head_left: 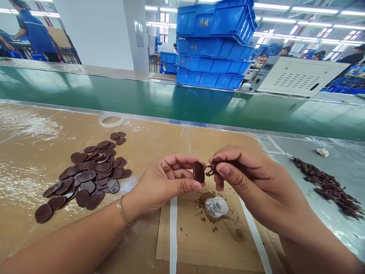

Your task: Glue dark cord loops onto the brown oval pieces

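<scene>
L hand [168, 182] grips dk-brown oval disc [199, 172] betw. thumb & fingers, disc upright. R hand [245, 179] pinches small brown sprig [213, 166], its end touching disc's edge. Both hands held above cardboard sheet [196, 243] on desk [37, 140]. Below hands: clear plastic cap [216, 207] on brown residue [203, 199]. L of hands: loose pile of matching discs [88, 177], white ring [111, 120] beyond it. R of sheet: heap of brown sprigs [327, 186]. Beyond desk: green conveyor belt [171, 99], stacked blue crates [213, 49], white-grey machine [299, 76]. Upper L: person in blue vest [35, 34].
</scene>
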Demonstrator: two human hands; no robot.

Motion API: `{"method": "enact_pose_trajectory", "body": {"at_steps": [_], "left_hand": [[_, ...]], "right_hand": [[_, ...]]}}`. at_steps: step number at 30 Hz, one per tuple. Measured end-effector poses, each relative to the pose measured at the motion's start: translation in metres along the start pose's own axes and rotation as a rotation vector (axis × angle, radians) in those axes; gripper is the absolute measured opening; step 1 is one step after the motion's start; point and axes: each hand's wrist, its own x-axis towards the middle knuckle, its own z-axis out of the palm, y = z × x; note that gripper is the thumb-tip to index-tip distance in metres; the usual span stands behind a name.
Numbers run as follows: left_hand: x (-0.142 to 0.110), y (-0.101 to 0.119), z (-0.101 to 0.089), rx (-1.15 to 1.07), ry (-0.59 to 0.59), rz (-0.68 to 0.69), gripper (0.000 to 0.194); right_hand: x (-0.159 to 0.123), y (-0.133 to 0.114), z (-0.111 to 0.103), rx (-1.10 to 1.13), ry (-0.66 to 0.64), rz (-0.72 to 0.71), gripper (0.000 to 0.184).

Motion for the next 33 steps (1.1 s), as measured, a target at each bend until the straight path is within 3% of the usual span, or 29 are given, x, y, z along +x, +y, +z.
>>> {"method": "enact_pose_trajectory", "body": {"at_steps": [14,23,33], "left_hand": [[0.000,0.002,0.002,-0.035,0.031,-0.034,0.051],[0.000,0.000,0.000,-0.066,0.003,-0.005,0.041],[0.002,0.000,0.000,-0.075,0.005,-0.012,0.045]], "right_hand": [[0.005,-0.007,0.001,-0.112,-0.048,-0.048,0.013],[0.004,-0.013,0.002,-0.188,-0.068,-0.098,0.011],[0.008,-0.019,0.005,-0.199,-0.058,-0.088,0.014]]}}
